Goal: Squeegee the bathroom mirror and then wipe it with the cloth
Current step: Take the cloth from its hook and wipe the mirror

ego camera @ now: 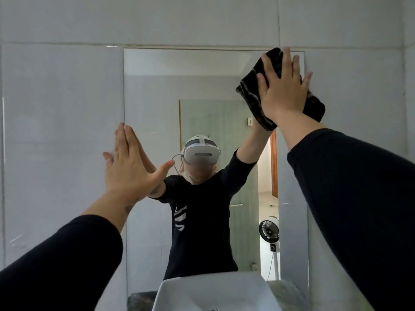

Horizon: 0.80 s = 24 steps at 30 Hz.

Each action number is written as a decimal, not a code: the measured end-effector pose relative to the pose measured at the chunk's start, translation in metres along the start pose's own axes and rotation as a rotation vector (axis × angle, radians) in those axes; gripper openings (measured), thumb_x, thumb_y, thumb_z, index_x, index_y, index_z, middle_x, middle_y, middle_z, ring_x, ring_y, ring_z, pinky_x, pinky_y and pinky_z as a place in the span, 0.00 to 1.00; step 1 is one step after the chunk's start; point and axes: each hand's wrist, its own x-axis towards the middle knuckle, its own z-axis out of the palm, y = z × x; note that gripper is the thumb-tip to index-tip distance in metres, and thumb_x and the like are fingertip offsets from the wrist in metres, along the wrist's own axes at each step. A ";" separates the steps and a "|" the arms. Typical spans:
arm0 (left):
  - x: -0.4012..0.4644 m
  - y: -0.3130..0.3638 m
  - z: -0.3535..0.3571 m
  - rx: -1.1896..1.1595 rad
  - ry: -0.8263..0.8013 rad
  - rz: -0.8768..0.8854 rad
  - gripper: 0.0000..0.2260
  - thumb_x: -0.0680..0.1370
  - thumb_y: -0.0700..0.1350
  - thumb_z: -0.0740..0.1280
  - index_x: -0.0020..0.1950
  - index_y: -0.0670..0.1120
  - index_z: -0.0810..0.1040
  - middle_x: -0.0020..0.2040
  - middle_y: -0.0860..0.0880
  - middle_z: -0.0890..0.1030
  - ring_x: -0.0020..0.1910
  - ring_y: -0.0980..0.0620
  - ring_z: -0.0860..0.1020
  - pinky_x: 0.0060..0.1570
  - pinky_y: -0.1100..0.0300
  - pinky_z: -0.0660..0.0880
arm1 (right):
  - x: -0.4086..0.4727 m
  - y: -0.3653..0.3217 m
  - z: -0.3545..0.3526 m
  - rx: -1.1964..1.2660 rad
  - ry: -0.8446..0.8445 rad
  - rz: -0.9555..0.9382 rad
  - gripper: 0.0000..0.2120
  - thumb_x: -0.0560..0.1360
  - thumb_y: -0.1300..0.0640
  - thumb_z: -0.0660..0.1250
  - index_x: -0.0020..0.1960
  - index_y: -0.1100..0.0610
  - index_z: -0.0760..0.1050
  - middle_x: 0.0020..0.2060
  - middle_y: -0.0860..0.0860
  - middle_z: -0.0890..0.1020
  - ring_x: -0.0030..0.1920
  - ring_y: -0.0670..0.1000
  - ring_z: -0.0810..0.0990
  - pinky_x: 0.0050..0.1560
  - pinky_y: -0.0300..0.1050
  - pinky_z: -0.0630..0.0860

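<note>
With the right hand (283, 90) flat on the dark folded cloth (253, 95) at the frameless wall mirror (202, 86)'s top right corner, overlapping downward strokes should work best, while the empty, open left hand (128, 167) braces at the left edge.

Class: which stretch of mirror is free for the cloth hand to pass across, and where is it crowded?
Free: the top band of the mirror between the cloth and the left edge. Crowded: left edge, where the left hand rests.

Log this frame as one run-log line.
phase: cloth wipe | right hand: flat on dark patterned cloth, top-right of frameless wall mirror | left hand: open, empty, at left edge | squeegee: not visible
</note>
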 end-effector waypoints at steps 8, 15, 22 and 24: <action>0.000 0.003 -0.002 -0.026 -0.012 -0.022 0.54 0.67 0.72 0.62 0.76 0.43 0.36 0.79 0.47 0.39 0.77 0.51 0.41 0.75 0.44 0.48 | -0.073 0.024 0.018 0.029 0.026 0.121 0.24 0.81 0.43 0.43 0.76 0.43 0.51 0.77 0.56 0.52 0.76 0.59 0.51 0.73 0.64 0.51; 0.000 0.004 -0.004 -0.034 -0.036 -0.026 0.55 0.67 0.72 0.63 0.76 0.44 0.36 0.78 0.48 0.38 0.77 0.51 0.41 0.75 0.45 0.49 | -0.140 0.025 0.032 -0.020 0.010 0.196 0.28 0.79 0.39 0.44 0.77 0.46 0.50 0.77 0.58 0.51 0.77 0.60 0.48 0.73 0.66 0.47; -0.011 -0.019 -0.012 -0.094 -0.037 0.054 0.49 0.71 0.69 0.61 0.77 0.46 0.36 0.78 0.50 0.37 0.77 0.54 0.40 0.75 0.45 0.45 | -0.148 -0.042 0.027 -0.007 -0.020 0.076 0.30 0.78 0.38 0.45 0.77 0.48 0.49 0.77 0.60 0.51 0.76 0.62 0.50 0.73 0.66 0.50; -0.024 -0.033 -0.012 -0.070 -0.038 0.063 0.48 0.73 0.69 0.60 0.77 0.46 0.36 0.79 0.49 0.38 0.77 0.53 0.39 0.75 0.43 0.44 | -0.151 -0.071 0.026 0.001 -0.028 0.001 0.30 0.78 0.38 0.46 0.77 0.47 0.49 0.77 0.60 0.50 0.76 0.62 0.50 0.72 0.66 0.49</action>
